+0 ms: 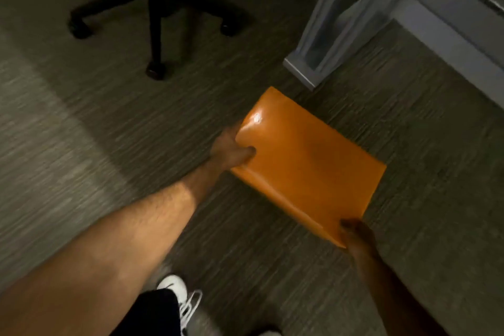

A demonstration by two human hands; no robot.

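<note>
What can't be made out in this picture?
Head view:
Fingers of the left hand and right hand: hidden under the flat glossy orange package.
Black wheeled office chair: seat cut off by the top edge.
White shoe: blurred, partly behind dark clothing.

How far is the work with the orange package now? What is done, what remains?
Done: the orange package is picked up; it appears to be clear of the carpet. In hand: the left hand grips its left edge, the right hand pinches its near corner. Left: it is not yet set down anywhere; the grey desk frame stands just beyond it.
</note>
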